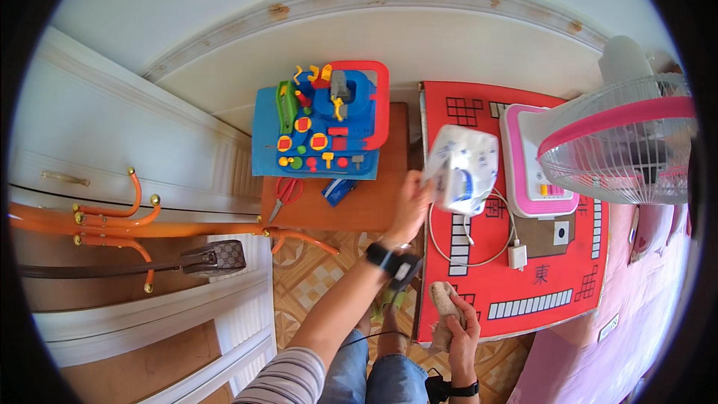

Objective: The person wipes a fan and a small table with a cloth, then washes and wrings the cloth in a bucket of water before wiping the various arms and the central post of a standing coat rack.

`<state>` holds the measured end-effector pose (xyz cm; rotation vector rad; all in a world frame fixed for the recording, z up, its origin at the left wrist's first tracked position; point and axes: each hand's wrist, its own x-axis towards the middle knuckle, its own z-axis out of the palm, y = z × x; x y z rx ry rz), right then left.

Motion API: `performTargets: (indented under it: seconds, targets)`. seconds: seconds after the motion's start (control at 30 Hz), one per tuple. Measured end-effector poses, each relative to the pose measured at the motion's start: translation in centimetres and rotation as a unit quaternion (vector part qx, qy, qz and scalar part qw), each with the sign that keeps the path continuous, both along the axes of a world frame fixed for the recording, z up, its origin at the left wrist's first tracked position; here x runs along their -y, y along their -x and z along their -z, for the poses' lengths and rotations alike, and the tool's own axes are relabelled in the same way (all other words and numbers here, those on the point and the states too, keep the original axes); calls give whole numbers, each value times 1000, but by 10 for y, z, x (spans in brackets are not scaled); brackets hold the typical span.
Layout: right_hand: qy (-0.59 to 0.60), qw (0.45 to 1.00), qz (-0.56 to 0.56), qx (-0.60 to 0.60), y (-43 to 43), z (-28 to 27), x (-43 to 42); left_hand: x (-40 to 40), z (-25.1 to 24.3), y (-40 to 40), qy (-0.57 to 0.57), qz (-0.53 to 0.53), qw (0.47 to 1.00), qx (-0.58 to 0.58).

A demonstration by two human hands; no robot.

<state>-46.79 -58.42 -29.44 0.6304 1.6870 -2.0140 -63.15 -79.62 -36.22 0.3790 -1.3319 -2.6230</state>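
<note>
My left hand (410, 207) grips the left edge of a soft white plastic package (464, 171) with blue print, perhaps tissues. The package is held above the red mahjong table cover (538, 247) and hides part of it. Lower down, by the cover's near left corner, my right hand (463, 330) holds a beige cloth (444, 303), bunched between thumb and fingers. Below the package, a white charging cable (477, 264) lies looped on the red cover, joined to a white power adapter (517, 255).
A pink-and-white fan (622, 146) stands on the table's right. A blue toy set (336, 118), red-handled scissors (286, 193) and a blue packet (338, 191) rest on a wooden table (387, 196). At left is an orange coat rack (185, 229) with a patterned bag (219, 258).
</note>
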Motion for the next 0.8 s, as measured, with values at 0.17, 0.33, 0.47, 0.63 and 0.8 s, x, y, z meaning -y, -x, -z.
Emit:
performTargets:
  seconds: [0.17, 0.33, 0.47, 0.63, 0.8]
  targets:
    - [-11, 1000, -8, -20, 0, 0, 13, 1, 32, 19, 260, -28, 964, 54]
    - [-20, 999, 4, 31, -10, 13, 20, 78, 95, -33, 610, -115, 759, 196]
    - [-17, 999, -22, 42, -13, 23, 49, 156, 135, -36, 725, -90, 629, 267]
    - [-92, 988, -118, -42, -8, 19, 98, 208, 163, -46, 811, -81, 550, 180]
    - [-121, 984, -118, -59, -3, 21, 135, 196, 120, -78, 253, 101, 930, 249]
